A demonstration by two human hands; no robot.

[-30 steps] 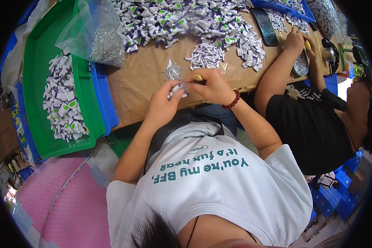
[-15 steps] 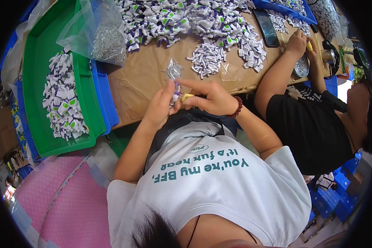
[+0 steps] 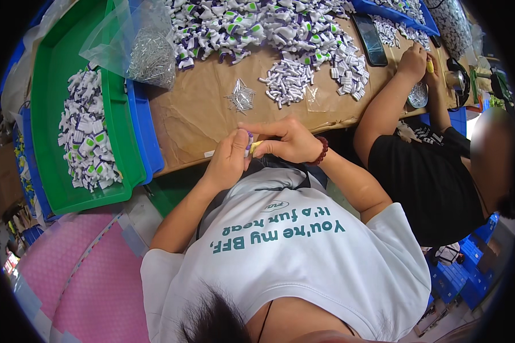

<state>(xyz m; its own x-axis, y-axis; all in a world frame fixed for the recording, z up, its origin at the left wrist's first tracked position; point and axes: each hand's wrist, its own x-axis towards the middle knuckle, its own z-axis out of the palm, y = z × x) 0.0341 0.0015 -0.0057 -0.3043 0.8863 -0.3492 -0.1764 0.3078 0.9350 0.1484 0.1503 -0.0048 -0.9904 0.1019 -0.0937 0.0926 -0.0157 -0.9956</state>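
Observation:
My left hand [image 3: 226,160] is closed around a small white and purple plastic figure part [image 3: 249,140], held above my lap at the table's front edge. My right hand [image 3: 292,140] meets it from the right, its forefinger stretched over the left thumb. A small yellow piece [image 3: 254,148] shows at the right thumb tip, against the part; its kind is unclear. Just beyond the hands, a small heap of thin silvery pins [image 3: 242,97] lies on the brown-papered table [image 3: 191,111]. Fingers cover most of the held part.
Figure parts [image 3: 217,28] are heaped at the back, with short white pieces [image 3: 286,83] before them. Left stand a green tray [image 3: 114,114] of figures and a clear bag of pins [image 3: 153,60]. A phone [image 3: 370,40] lies right, near a co-worker's hands [image 3: 415,62].
Both hands have drawn back together a little toward my body, away from the pin heap. The held part is now more covered by my fingers.

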